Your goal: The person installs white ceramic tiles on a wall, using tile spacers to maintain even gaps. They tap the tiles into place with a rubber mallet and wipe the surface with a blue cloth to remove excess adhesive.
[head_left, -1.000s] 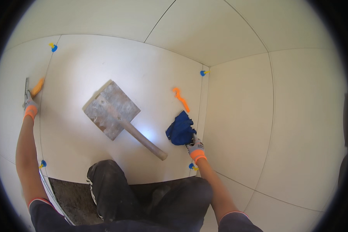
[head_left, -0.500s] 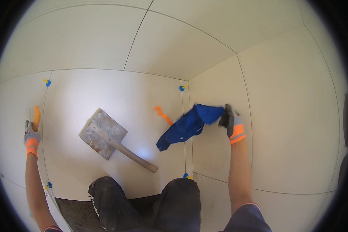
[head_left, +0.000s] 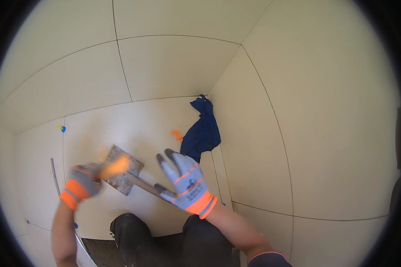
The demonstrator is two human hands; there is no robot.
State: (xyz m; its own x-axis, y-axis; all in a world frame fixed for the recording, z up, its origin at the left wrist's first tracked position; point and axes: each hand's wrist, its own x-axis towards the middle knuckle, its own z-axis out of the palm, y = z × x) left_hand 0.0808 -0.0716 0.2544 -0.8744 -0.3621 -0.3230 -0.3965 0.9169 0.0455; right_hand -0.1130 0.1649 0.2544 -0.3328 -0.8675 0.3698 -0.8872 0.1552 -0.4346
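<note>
My left hand (head_left: 83, 183), in a grey glove with an orange cuff, is closed around a long orange-yellow thing (head_left: 116, 167). Motion smears it, so its kind is unclear. It passes over the blade of a square-bladed metal trowel (head_left: 121, 183), which lies on the pale floor tile. My right hand (head_left: 186, 184), gloved alike, has its fingers spread above the trowel's wooden handle (head_left: 143, 183) and hides the handle's end; whether they touch I cannot tell. Beyond that hand a crumpled dark blue cloth (head_left: 203, 129) lies near the corner of the walls. An orange hooked piece (head_left: 177, 135) pokes out beside it.
Blue-and-yellow tile levelling clips (head_left: 62, 129) stand in the floor joints. A thin metal strip (head_left: 55, 175) with markings lies at the left. Large pale wall tiles (head_left: 178, 66) rise ahead and on the right. My knees (head_left: 131, 231) are at the floor's near edge, beside a dark rough patch (head_left: 98, 249).
My right hand has let go of the blue cloth, which now lies farther toward the corner, and has come back to the middle. My left hand has swung inward with the orange-yellow thing.
</note>
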